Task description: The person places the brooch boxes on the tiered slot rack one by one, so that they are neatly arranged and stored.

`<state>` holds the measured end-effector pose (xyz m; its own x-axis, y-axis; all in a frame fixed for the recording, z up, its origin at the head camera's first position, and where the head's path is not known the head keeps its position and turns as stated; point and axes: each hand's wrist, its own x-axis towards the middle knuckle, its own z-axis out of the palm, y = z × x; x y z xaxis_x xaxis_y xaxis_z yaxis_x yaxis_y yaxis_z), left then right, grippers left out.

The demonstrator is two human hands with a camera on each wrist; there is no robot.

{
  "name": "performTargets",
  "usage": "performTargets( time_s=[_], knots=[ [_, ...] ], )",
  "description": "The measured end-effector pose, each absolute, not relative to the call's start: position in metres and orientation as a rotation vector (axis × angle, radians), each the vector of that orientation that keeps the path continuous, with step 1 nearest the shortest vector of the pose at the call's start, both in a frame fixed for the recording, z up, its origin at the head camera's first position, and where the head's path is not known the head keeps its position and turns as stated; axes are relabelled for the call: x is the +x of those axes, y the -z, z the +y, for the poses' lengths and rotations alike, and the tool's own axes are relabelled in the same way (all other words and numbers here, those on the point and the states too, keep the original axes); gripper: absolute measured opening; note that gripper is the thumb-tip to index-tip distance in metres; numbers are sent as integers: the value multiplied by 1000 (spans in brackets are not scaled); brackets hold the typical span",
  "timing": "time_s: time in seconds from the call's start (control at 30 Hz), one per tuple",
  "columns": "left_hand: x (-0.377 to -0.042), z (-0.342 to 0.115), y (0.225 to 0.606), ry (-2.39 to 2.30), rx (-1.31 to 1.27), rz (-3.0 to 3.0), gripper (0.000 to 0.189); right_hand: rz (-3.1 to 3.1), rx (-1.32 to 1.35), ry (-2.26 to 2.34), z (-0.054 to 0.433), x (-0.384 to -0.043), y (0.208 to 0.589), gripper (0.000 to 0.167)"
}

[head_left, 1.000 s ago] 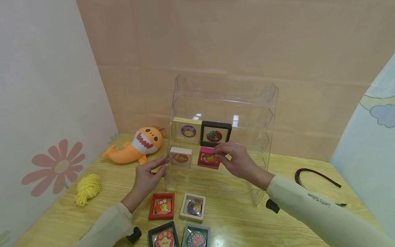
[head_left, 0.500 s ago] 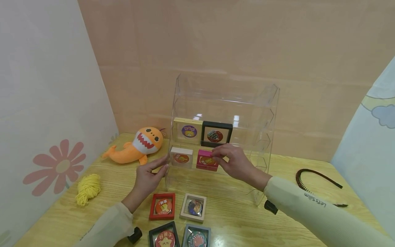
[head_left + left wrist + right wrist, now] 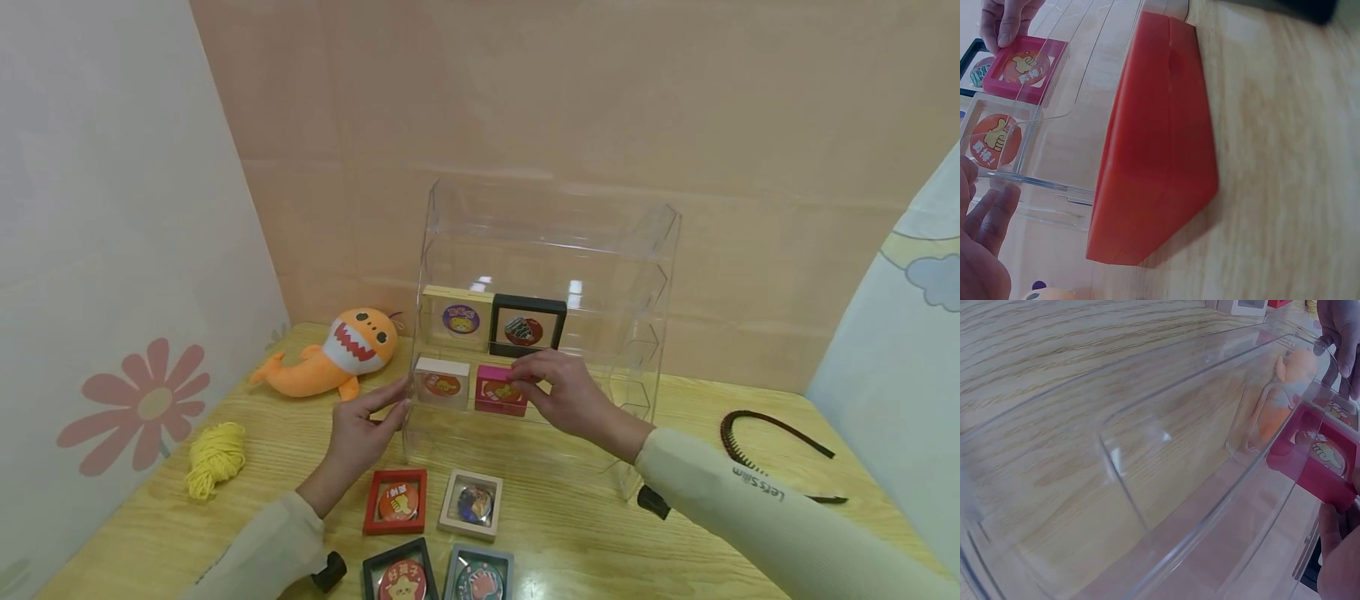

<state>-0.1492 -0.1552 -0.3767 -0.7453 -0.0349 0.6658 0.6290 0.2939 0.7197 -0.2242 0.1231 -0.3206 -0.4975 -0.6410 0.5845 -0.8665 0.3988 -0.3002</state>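
A clear acrylic display rack (image 3: 555, 244) with stepped shelves stands on the table. My right hand (image 3: 568, 396) pinches a magenta square frame (image 3: 489, 402) by its upper right corner, at the lower shelf; it holds a red badge with a yellow thumbs-up. Left of it, a white frame (image 3: 442, 392) with a similar badge rests on that shelf, a narrow gap between them. On the shelf above sit a cream frame (image 3: 455, 337) and a black frame (image 3: 552, 325). My left hand (image 3: 358, 437) grips the rack's left side edge between thumb and fingers.
In front of the rack lie a red frame (image 3: 418, 500), a beige frame (image 3: 446, 500), a dark frame (image 3: 373, 575) and a grey-blue frame (image 3: 506, 567). An orange plush shark (image 3: 307, 375) and yellow yarn (image 3: 215, 460) lie left; a dark headband (image 3: 780, 419) lies right.
My right hand has moved slightly left with the magenta frame, which has come nearer the white frame and straightened from a slight tilt. My left hand keeps its hold on the rack.
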Motion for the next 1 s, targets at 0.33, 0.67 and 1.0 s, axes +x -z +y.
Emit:
performTargets(
  time_s=[0.33, 0.67, 1.0],
  knots=[
    [-149, -155, 377, 1498, -533, -1984, 29, -2282, 1307, -821, 119, -226, 322, 16],
    [-149, -155, 378, 1499, -523, -1984, 29, -2270, 1302, -799, 116, -227, 324, 16],
    [-148, -155, 377, 1513, -516, -1984, 29, -2281, 1293, -797, 115, -226, 323, 14]
  ],
)
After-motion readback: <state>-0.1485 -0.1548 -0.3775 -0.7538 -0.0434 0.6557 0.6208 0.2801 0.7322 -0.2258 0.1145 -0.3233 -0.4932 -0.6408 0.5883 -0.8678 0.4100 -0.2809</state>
